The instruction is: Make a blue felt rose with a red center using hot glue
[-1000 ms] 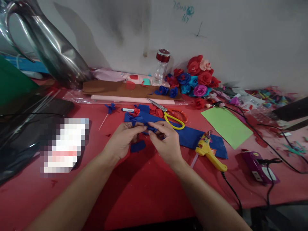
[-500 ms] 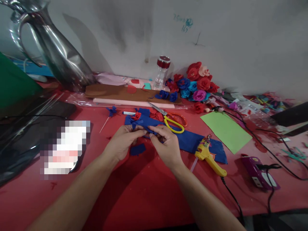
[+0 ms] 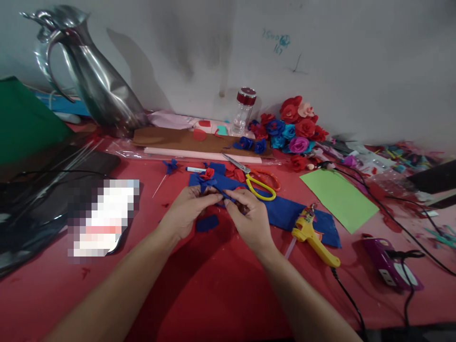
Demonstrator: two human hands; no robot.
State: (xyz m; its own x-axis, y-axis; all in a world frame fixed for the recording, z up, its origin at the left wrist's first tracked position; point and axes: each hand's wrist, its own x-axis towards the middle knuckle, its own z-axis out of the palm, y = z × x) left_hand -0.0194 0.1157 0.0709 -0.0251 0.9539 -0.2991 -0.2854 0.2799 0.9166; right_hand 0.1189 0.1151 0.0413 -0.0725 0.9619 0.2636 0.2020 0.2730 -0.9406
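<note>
My left hand (image 3: 185, 211) and my right hand (image 3: 251, 221) meet over the red table, thumbs and fingertips pinching a small blue paper piece (image 3: 221, 192) between them. Most of that piece is hidden by the fingers. Just beyond lies a blue paper strip (image 3: 285, 212), with yellow-and-orange-handled scissors (image 3: 262, 191) partly across it. A small red flower (image 3: 208, 174) and a white marker (image 3: 194, 169) are past my left fingertips. Below the hands rests a loose blue scrap (image 3: 207, 223). To the right, a yellow glue gun (image 3: 317, 242) lies partly on the strip.
A blurred-out phone (image 3: 103, 218) and a blue flower on a stick (image 3: 171, 166) lie left. At the back stand a metal jug (image 3: 103, 85), a glass bottle (image 3: 242, 114) and paper roses (image 3: 297, 126). Green paper (image 3: 338, 197) and a purple power socket (image 3: 388, 266) with cords lie right.
The whole scene sits slightly lower and further right in the picture, as the camera has shifted. Both hands keep pinching the blue piece, with only slight finger movement.
</note>
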